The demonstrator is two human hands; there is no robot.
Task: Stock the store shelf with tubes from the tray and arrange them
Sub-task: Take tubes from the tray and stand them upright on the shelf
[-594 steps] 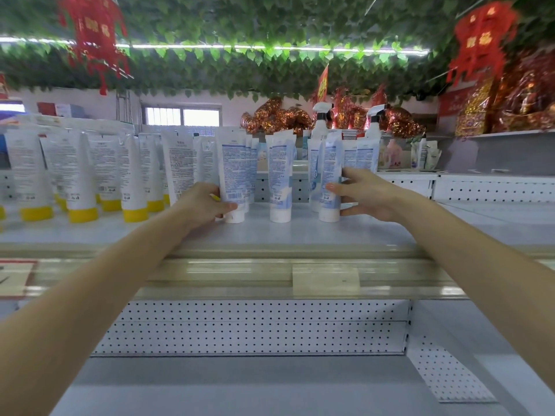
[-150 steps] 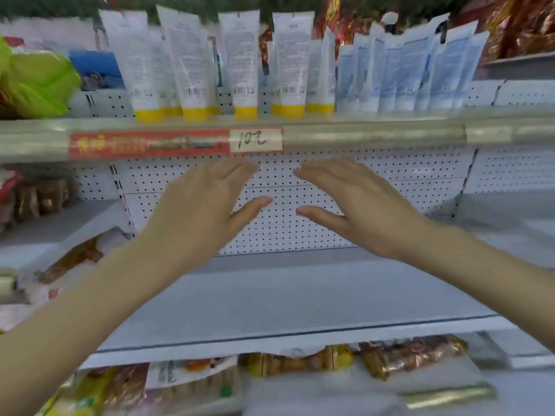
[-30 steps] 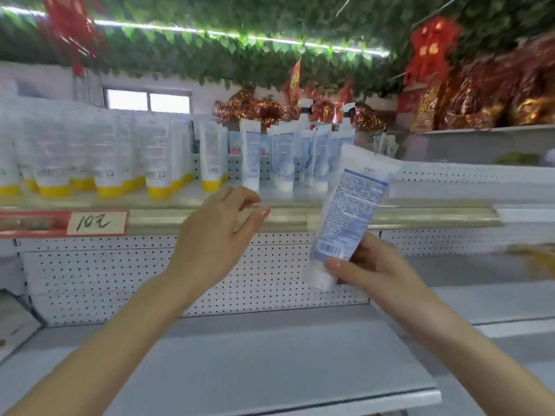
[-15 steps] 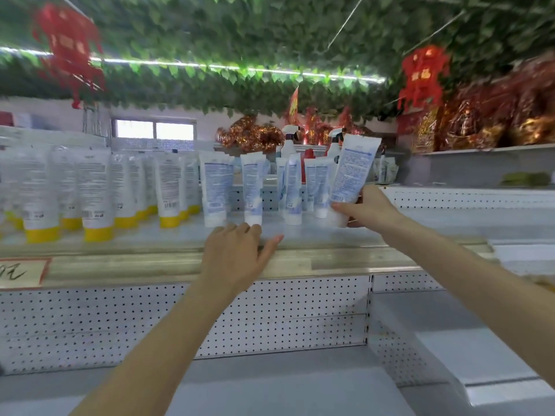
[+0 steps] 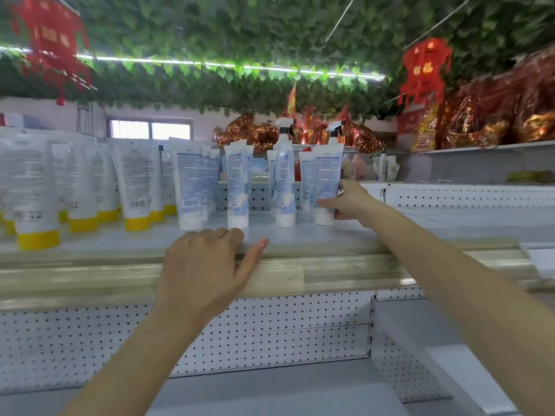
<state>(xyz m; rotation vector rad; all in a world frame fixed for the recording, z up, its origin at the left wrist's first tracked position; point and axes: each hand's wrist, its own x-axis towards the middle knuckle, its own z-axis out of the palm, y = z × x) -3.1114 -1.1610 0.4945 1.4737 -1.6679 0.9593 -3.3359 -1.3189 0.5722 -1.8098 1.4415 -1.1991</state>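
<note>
Head view.

- **Blue-and-white tube** [image 5: 326, 181]: half a second ago it was carried tilted above the shelf [image 5: 300, 240]. It now stands upright and cap-down on it, at the right end of the blue-and-white row [image 5: 237, 187].
- **Right hand** [image 5: 348, 202]: fingers wrapped round the tube's lower part.
- **Left hand** [image 5: 207, 265]: relaxed, fingers on the shelf's front edge, holding nothing.
- **Yellow-capped tubes** [image 5: 135, 187]: further left.
- **Tray:** not in view.
- **Judgement:** placement nearly done. Release and straightening remain.

The white-and-blue tube [image 5: 326, 181] stands upright, cap down, on the shelf [image 5: 300, 238], at the right end of the blue-printed row [image 5: 237, 184]. My right hand [image 5: 350, 202] grips its lower part. The yellow-capped tubes [image 5: 135, 181] stand to the left.
</note>
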